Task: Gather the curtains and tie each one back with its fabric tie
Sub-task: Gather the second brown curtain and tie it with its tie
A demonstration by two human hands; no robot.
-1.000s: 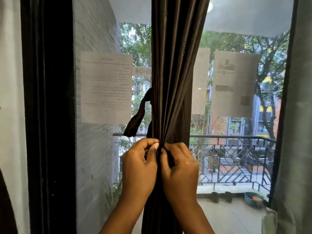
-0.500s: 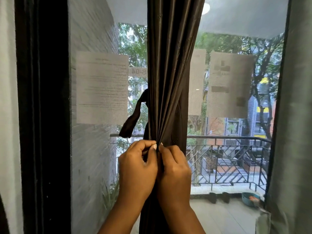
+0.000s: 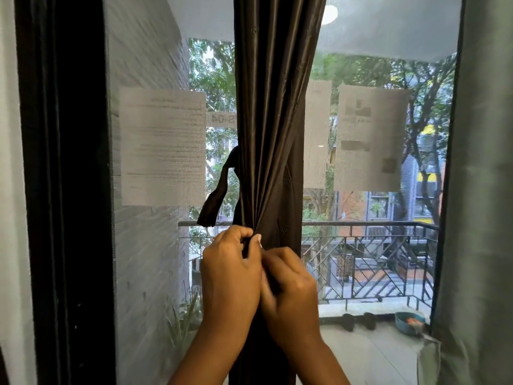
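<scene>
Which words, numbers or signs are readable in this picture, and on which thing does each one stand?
"S-04", seen mirrored and only in part: small strip of paper on the glass, its right end hidden behind the dark curtain.
Large left sheet: lines of print, too blurred to read.
Right sheet: dark blocks only, unreadable.
Narrow sheet beside the curtain: nothing legible.

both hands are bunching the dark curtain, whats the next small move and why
Probably keep the left hand pinching the gathered curtain and free the right hand to fetch the tie, which hangs loose at the curtain's left, not yet wrapped.
</scene>
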